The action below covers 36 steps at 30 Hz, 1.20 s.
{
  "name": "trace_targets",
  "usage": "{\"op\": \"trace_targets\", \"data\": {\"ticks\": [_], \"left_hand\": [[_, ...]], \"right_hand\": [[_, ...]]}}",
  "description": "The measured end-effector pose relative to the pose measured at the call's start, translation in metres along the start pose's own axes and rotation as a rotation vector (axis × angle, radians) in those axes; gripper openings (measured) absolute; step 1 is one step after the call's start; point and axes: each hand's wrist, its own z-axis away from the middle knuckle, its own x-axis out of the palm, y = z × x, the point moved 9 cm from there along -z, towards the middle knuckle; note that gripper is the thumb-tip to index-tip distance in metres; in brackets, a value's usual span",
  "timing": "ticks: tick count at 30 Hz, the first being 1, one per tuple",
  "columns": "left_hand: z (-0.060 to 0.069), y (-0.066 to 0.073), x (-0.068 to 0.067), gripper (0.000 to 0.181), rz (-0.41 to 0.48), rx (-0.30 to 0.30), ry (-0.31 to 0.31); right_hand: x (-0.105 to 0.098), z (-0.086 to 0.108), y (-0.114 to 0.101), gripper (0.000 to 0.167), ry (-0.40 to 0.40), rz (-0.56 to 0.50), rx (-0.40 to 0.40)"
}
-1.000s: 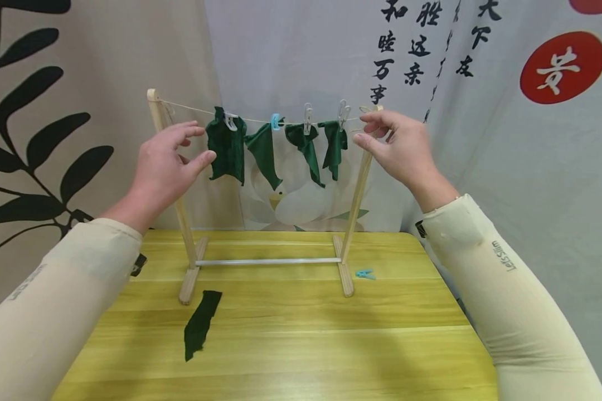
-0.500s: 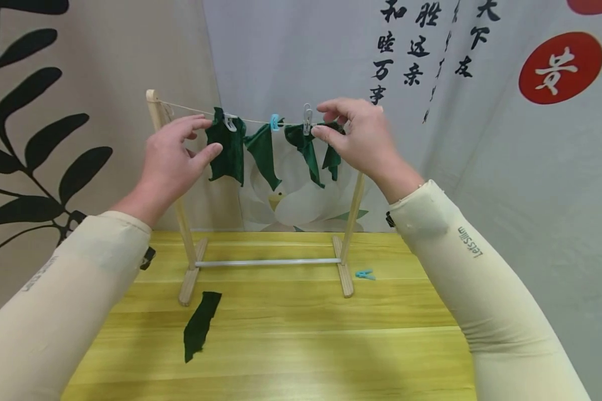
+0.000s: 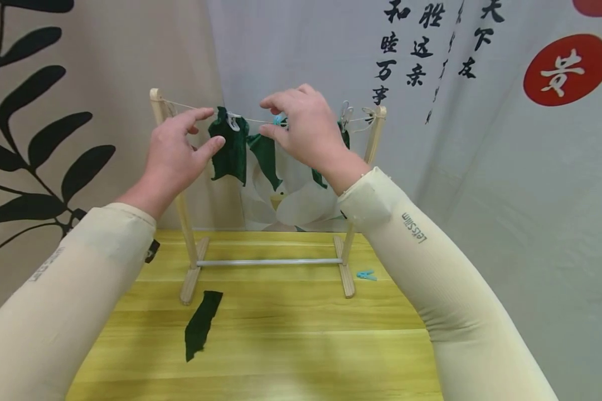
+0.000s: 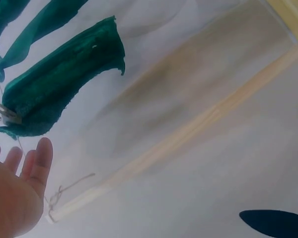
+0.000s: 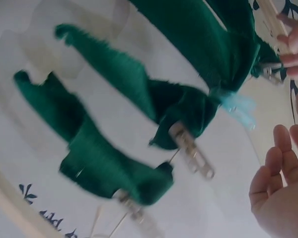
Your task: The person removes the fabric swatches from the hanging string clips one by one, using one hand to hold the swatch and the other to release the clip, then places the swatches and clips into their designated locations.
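Several dark green cloth pieces hang from a thin string on a wooden rack (image 3: 376, 133). My left hand (image 3: 173, 153) is raised beside the leftmost cloth (image 3: 229, 159), which a white clothespin (image 3: 233, 121) fixes to the string. Thumb and fingers stand apart with nothing between them. My right hand (image 3: 306, 131) is at the string near a blue clothespin (image 3: 279, 120), its fingers loosely bent. In the right wrist view, that right hand (image 5: 283, 188) appears apart from the blue clothespin (image 5: 236, 106). A clear clothespin (image 5: 191, 148) holds another cloth (image 5: 186, 111), mostly hidden behind the right hand in the head view.
A loose dark green strip (image 3: 200, 326) lies on the wooden table (image 3: 301, 351) in front of the rack's left foot (image 3: 189, 284). Another blue clothespin (image 3: 366, 275) lies right of the right foot (image 3: 348, 284). A printed curtain (image 3: 471, 139) hangs behind.
My right hand has moved left along the string, from the rack's right post to near the blue clothespin. My left hand has shifted slightly right, toward the leftmost cloth.
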Motion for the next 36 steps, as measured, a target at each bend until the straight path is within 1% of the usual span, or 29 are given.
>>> {"op": "trace_targets", "data": {"ticks": [4, 8, 12, 16, 19, 24, 28, 31, 36], "left_hand": [[-0.005, 0.002, -0.001, 0.061, -0.009, 0.013, 0.007], [-0.008, 0.003, 0.001, 0.06, -0.02, 0.019, 0.003], [-0.009, 0.002, 0.002, 0.06, -0.028, 0.015, 0.001], [-0.01, 0.003, 0.002, 0.059, -0.019, 0.007, 0.001], [-0.011, 0.004, 0.003, 0.058, -0.016, 0.007, -0.002], [-0.013, 0.006, 0.008, 0.058, -0.026, 0.0, -0.014], [-0.015, 0.004, 0.011, 0.059, -0.029, -0.033, -0.019], [-0.017, 0.002, 0.013, 0.059, -0.033, -0.062, -0.02], [-0.02, -0.001, 0.015, 0.059, -0.043, -0.085, -0.003]], "right_hand": [[0.017, -0.01, -0.013, 0.048, -0.064, 0.105, -0.01], [0.031, -0.018, -0.018, 0.05, -0.113, 0.181, 0.016], [0.04, -0.024, -0.022, 0.053, -0.119, 0.232, 0.038], [0.046, -0.027, -0.025, 0.055, -0.079, 0.268, 0.031], [0.048, -0.027, -0.028, 0.056, -0.029, 0.303, 0.011], [0.051, -0.028, -0.034, 0.053, 0.022, 0.39, -0.017], [0.052, -0.029, -0.04, 0.049, 0.049, 0.465, -0.045], [0.053, -0.03, -0.043, 0.048, 0.068, 0.502, -0.054], [0.055, -0.031, -0.045, 0.045, 0.083, 0.517, -0.053]]}}
